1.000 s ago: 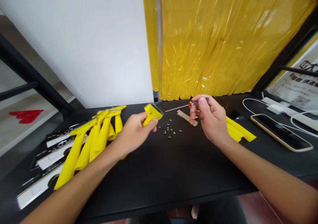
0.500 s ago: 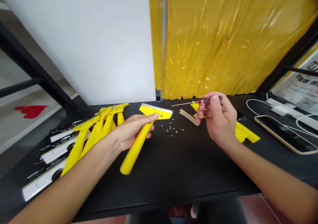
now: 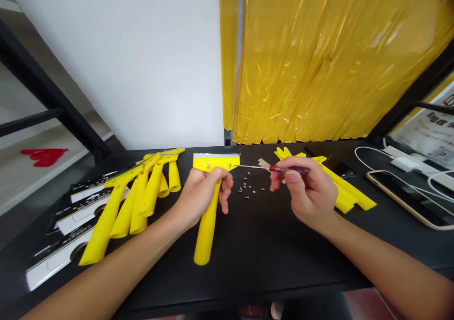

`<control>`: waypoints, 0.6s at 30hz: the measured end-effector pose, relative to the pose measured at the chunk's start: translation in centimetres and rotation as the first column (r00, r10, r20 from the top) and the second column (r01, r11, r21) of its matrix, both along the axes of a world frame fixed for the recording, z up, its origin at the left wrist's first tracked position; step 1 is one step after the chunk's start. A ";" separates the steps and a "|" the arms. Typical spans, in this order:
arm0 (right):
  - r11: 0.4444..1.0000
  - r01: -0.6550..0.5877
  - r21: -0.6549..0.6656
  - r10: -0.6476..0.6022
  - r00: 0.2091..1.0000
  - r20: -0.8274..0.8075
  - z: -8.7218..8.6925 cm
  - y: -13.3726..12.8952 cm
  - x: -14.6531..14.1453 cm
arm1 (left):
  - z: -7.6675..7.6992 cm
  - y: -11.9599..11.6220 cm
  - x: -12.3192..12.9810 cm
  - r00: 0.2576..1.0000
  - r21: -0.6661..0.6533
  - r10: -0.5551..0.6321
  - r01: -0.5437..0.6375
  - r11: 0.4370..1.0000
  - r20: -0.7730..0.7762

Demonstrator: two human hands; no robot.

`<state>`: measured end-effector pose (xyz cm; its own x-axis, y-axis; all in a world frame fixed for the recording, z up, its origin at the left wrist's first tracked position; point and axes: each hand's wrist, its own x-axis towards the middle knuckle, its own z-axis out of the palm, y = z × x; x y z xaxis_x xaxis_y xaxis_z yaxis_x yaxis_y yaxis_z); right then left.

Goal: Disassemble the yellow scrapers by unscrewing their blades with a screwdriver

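My left hand (image 3: 202, 197) closes firmly around the neck of a yellow scraper (image 3: 208, 230), its handle pointing toward me over the black desk (image 3: 248, 296) and its metal-edged head (image 3: 213, 163) facing away. My right hand (image 3: 305, 192) pinches a red-handled precision screwdriver (image 3: 289, 169) between thumb and fingers, the thin shaft reaching left, its tip at the right end of the scraper's head, just beside a small screw (image 3: 228, 165). Loose screws and washers (image 3: 249, 187) lie on the desk between my hands. To the left, more yellow scrapers (image 3: 140, 201) fan out over white-and-black packaging cards (image 3: 56, 268); to the right, other yellow scrapers (image 3: 345, 194) lie near a smartphone (image 3: 404, 199).
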<state>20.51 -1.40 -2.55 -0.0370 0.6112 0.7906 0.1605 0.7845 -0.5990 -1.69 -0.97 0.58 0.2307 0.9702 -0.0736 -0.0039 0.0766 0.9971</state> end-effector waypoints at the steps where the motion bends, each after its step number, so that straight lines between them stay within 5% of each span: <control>1: 1.000 -0.002 0.001 0.002 1.000 0.010 0.0 0.0 0.0 | -0.1 0.0 0.0 1.000 0.027 0.001 0.000 1.000 -0.021; 18: 0.998 -0.051 0.023 0.047 0.987 0.152 0.2 0.1 0.2 | -1.1 0.3 -0.3 0.998 0.115 0.011 -0.003 0.993 -0.067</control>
<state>20.72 -1.29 -2.38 -0.1866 0.5849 0.7894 0.2084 0.8088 -0.5500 -2.01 -0.65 -0.47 0.2223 0.9747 0.0234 0.0631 -0.0384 0.9973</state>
